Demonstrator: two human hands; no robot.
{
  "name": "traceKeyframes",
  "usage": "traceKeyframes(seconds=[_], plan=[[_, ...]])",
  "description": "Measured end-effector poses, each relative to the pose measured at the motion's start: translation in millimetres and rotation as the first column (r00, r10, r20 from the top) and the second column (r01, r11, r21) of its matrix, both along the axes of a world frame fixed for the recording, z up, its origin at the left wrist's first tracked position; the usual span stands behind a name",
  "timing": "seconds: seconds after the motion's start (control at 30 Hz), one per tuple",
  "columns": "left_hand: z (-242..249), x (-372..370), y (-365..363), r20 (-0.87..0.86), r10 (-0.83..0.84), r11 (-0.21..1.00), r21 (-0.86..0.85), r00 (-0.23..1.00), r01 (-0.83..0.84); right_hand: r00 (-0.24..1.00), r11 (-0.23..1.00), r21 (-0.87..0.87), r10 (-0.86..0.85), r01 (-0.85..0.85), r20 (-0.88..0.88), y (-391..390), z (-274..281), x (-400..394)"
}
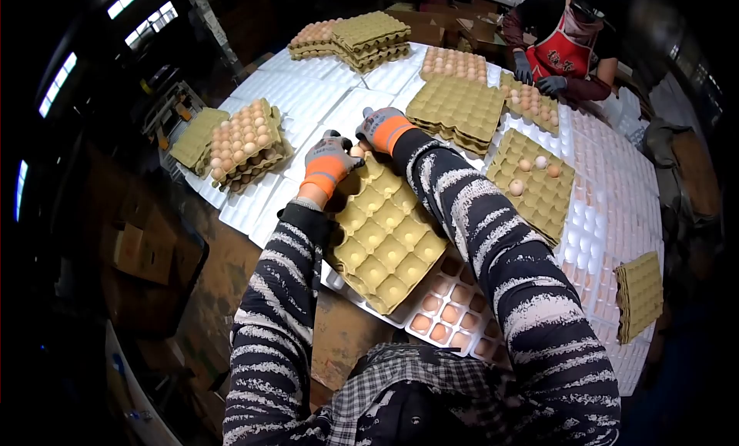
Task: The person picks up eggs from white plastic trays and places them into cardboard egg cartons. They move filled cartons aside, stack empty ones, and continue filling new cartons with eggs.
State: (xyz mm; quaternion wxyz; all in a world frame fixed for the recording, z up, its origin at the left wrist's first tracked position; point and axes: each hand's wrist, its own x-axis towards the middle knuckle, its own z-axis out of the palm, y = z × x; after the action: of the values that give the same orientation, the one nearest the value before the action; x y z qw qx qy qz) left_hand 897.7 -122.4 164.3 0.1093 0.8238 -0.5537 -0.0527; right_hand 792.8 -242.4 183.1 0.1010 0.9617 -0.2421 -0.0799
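Note:
Both my hands wear grey and orange gloves and reach to the far end of a yellow egg tray [377, 234] whose near cups are bare. My left hand [329, 165] is at the tray's far left corner, its fingers curled beside an egg [357, 151]. Just right of that egg is my right hand [383, 129], its fingers bent; what lies beneath them is hidden. Under the tray's near right side, a white tray [412, 328] holds several brown eggs [449, 314] in its cups.
Stacked egg trays stand at left [246, 142], far back [369, 34] and centre right [454, 111]. A tray with a few eggs [531, 184] lies right. White trays [308, 92] cover the table. Across it, a co-worker in a red apron [566, 53] handles another egg tray [535, 103].

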Motion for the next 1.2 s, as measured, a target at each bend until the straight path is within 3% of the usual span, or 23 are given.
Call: traceKeyframes(seconds=[0.03, 0.1, 0.17, 0.2, 0.23, 0.3, 0.33, 0.37, 0.5, 0.53, 0.57, 0.6, 0.63, 0.7, 0.77, 0.8, 0.83, 0.93, 1.0, 1.1, 1.13, 1.17, 1.2], plan=[[-6.0, 1.1, 4.1, -0.047, 0.03, 0.988, -0.147, 0.998, -0.037, 1.0, 1.0, -0.002, -0.011, 0.011, 0.009, 2.4, 8.8, -13.9], [-8.1, 11.8, 17.0, -0.181, -0.089, 0.917, -0.4, 0.979, 0.01, 0.905, 0.973, 0.225, -0.146, 0.058, 0.399, 4.4, 18.8, -54.7], [12.4, -0.2, 46.6, -0.417, -0.283, 0.814, -0.58, 0.863, -0.013, 0.594, 0.796, 0.531, -0.286, -0.289, 0.752, -11.7, -2.0, -96.2], [33.0, -19.3, 68.9, -0.608, -0.3, 0.843, -0.53, 0.735, -0.095, 0.534, 0.526, 0.737, -0.511, -0.425, 0.673, -8.1, -2.8, -128.6], [52.7, -43.1, 93.1, -0.772, -0.3, 0.879, -0.451, 0.56, -0.152, 0.491, 0.201, 0.807, -0.704, -0.555, 0.513, 2.3, -4.6, -165.0], [62.4, -89.6, 125.1, -0.854, -0.42, 0.873, -0.473, 0.309, -0.122, 0.425, -0.052, 0.624, -0.776, -0.78, 0.467, 28.4, -24.6, -235.3], [60.0, -112.2, 139.3, -0.879, -0.424, 0.894, -0.445, 0.217, -0.057, 0.408, -0.102, 0.577, -0.805, -0.811, 0.432, 38.6, -47.0, -271.2], [53.5, -132.1, 148.7, -0.897, -0.423, 0.905, -0.426, 0.126, 0.003, 0.378, -0.105, 0.618, -0.865, -0.779, 0.329, 55.6, -65.3, -310.6], [10.7, -236.1, 152.5, -0.932, -0.353, 0.927, -0.336, 0.085, 0.165, 0.238, 0.096, 0.83, -0.934, -0.55, 0.265, 111.1, -109.8, -454.6], [1.8, -260.3, 139.7, -0.923, -0.362, 0.911, -0.322, 0.128, 0.256, 0.173, 0.077, 0.916, -0.972, -0.394, 0.156, 117.7, -111.4, -485.6], [-6.1, -282.6, 123.7, -0.947, -0.3, 0.903, -0.244, 0.112, 0.354, 0.074, 0.155, 0.952, -0.981, -0.263, 0.181, 123.9, -124.8, -516.4], [-29.2, -307.6, 106.6, -0.87, -0.474, 0.826, -0.387, 0.135, 0.409, -0.036, 0.256, 0.959, -0.967, -0.124, 0.254, 118.0, -167.9, -550.7], [-38.8, -335.4, 88.3, -0.846, -0.502, 0.786, -0.36, 0.18, 0.502, -0.041, 0.222, 0.97, -0.973, 0.104, 0.227, 121.7, -151.0, -574.1], [-73.1, -393.1, 50.4, -0.76, -0.607, 0.713, -0.391, 0.233, 0.582, 0.039, 0.409, 0.741, -0.887, 0.532, 0.461, 113.4, -176.9, -617.3], [-100.6, -450.8, 16.8, -0.657, -0.703, 0.655, -0.448, 0.273, 0.608, 0.071, 0.417, 0.585, -0.85, 0.695, 0.521, 96.4, -203.0, -645.3], [-97.4, -476.5, 1.2, -0.542, -0.729, 0.641, -0.327, 0.418, 0.694, 0.073, 0.317, 0.571, -0.91, 0.758, 0.408, 95.0, -174.4, -638.6], [-122.0, -498.2, -18.3, -0.452, -0.781, 0.602, -0.362, 0.431, 0.712, 0.144, 0.307, 0.477, -0.927, 0.824, 0.347, 84.8, -183.9, -644.6], [-143.7, -547.8, -61.0, -0.243, -0.8, 0.599, -0.279, 0.548, 0.751, 0.258, 0.333, 0.418, -0.939, 0.845, 0.225, 60.7, -206.6, -656.9], [-159.2, -563.7, -81.0, -0.156, -0.755, 0.652, -0.062, 0.637, 0.756, 0.272, 0.362, 0.454, -0.929, 0.814, 0.252, 59.1, -209.3, -669.5], [-177.9, -572.7, -106.1, -0.121, -0.748, 0.661, -0.05, 0.653, 0.748, 0.271, 0.395, 0.516, -0.914, 0.76, 0.3, 52.1, -222.2, -689.9], [-178.6, -574.8, -115.4, -0.263, -0.72, 0.684, -0.107, 0.642, 0.722, 0.31, 0.411, 0.531, -0.911, 0.741, 0.273, 48.4, -228.1, -697.6], [-179.6, -580.3, -123.8, -0.261, -0.716, 0.688, -0.101, 0.648, 0.719, 0.348, 0.426, 0.547, -0.905, 0.721, 0.247, 43.7, -234.1, -703.0], [-182.9, -585.6, -132.0, -0.307, -0.689, 0.713, -0.12, 0.657, 0.691, 0.299, 0.375, 0.552, -0.927, 0.745, 0.227, 40.4, -225.1, -700.8]])
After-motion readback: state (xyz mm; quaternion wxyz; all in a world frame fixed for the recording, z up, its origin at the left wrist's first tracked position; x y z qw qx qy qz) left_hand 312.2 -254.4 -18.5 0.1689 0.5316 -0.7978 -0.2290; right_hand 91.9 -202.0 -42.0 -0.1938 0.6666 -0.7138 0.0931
